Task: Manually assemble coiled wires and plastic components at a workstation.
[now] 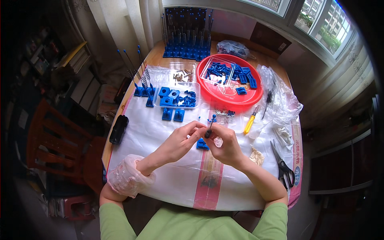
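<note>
Over the middle of the table, my right hand point(226, 145) pinches a dark coil spring point(208, 133) on a thin rod with a blue tip point(214, 117). My left hand point(185, 138) comes in from the other side, its fingers closed at the spring's edge; what they grip is hidden. Just below my fingers lies a blue plastic base point(203, 144). Beyond my hands, small metal nuts point(225, 114) and little blue pieces sit in a clear tray. Two square blue bases point(173, 115) lie to the left of it.
A clear box of blue parts point(193, 105) and a red basin point(256, 102) stand farther back. Finished-looking rod-and-spring pieces point(186, 50) crowd the far edge. Rightward lie a yellow-handled screwdriver point(249, 124) and black scissors point(285, 168). A black case point(119, 129) rests at the left edge.
</note>
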Demonstrator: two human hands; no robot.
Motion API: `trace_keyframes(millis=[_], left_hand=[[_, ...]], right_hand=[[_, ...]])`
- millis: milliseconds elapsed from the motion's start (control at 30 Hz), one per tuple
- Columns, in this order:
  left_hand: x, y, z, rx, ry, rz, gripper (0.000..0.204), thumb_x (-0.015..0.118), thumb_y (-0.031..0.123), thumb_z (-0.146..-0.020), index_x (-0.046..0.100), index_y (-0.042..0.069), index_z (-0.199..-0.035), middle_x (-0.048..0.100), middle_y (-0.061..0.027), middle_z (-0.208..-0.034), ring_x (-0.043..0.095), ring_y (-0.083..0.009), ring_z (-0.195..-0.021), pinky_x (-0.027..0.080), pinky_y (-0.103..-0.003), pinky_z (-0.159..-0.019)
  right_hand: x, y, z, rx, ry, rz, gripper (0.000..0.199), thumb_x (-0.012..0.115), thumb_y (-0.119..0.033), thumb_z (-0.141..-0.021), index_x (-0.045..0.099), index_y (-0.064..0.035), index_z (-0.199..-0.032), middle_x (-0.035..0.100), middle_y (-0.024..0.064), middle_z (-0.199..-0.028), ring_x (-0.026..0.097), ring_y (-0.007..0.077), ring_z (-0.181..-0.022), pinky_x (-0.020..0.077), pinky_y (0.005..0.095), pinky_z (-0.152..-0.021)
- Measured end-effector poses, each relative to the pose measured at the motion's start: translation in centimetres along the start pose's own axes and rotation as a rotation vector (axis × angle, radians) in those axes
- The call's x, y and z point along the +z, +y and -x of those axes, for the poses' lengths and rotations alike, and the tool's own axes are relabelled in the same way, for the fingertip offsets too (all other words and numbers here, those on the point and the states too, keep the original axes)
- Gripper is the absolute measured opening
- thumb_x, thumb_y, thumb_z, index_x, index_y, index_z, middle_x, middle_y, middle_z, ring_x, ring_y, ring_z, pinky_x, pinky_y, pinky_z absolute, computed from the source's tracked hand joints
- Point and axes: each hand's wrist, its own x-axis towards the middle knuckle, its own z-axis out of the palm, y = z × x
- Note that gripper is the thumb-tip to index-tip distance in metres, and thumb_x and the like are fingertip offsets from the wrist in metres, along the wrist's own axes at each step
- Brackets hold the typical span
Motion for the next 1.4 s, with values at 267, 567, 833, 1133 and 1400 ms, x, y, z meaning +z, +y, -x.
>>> trace_keyframes(millis=[267,567,833,1133,1400], left_hand=[[0.7,0.5,-0.8,-0.017,-0.013,0.066,0.048,0.047,0.044,-0.11,0.06,0.0,-0.126,0.062,-0.0026,-0.1,0.054,-0.0105,-0.088,0.046,-0.027,-0.08],[1.4,0.1,-0.8,-0.054,0.013,0.175,0.046,0.043,0.041,-0.111,0.057,0.0,-0.126,0.059,-0.0025,-0.101,0.053,-0.0096,-0.09,0.045,-0.025,-0.08],[1.2,0.3,-0.6,-0.055,-0.025,0.184,0.046,0.044,0.043,-0.111,0.056,0.001,-0.128,0.059,-0.0018,-0.1,0.053,-0.0088,-0.088,0.046,-0.025,-0.082],[0.7,1.6,0.3,-0.015,-0.033,-0.017,0.043,0.059,0.024,-0.105,0.044,0.002,-0.139,0.067,-0.008,-0.105,0.066,-0.0129,-0.088,0.048,-0.024,-0.066],[2.0,1.0,0.3,0.221,0.114,-0.324,0.035,0.062,0.006,-0.1,0.046,0.006,-0.131,0.071,-0.0134,-0.096,0.072,-0.0241,-0.074,0.055,-0.036,-0.063]], right_hand=[[-0.1,0.2,0.0,-0.025,0.029,-0.012,0.022,0.07,0.011,-0.078,0.062,0.0039,-0.098,0.062,0.0121,-0.084,0.068,0.0213,-0.072,0.0536,0.0313,-0.064],[-0.2,0.3,-0.1,-0.025,0.009,0.0,0.022,0.07,0.011,-0.078,0.062,0.0033,-0.097,0.061,0.0109,-0.083,0.066,0.0206,-0.072,0.053,0.0309,-0.064],[-0.1,0.2,-0.1,-0.021,0.02,-0.021,0.02,0.07,0.01,-0.078,0.063,0.0027,-0.095,0.061,0.0104,-0.083,0.066,0.0197,-0.072,0.0521,0.0308,-0.062],[-0.7,0.2,-0.3,-0.025,0.03,0.024,0.018,0.072,0.008,-0.075,0.065,0.0015,-0.09,0.062,0.0081,-0.083,0.063,0.0182,-0.068,0.0487,0.0309,-0.059],[-0.6,0.4,-0.3,-0.026,0.043,0.047,0.017,0.074,0.006,-0.075,0.068,0.0015,-0.09,0.062,0.008,-0.082,0.063,0.0201,-0.068,0.0498,0.0317,-0.06]])
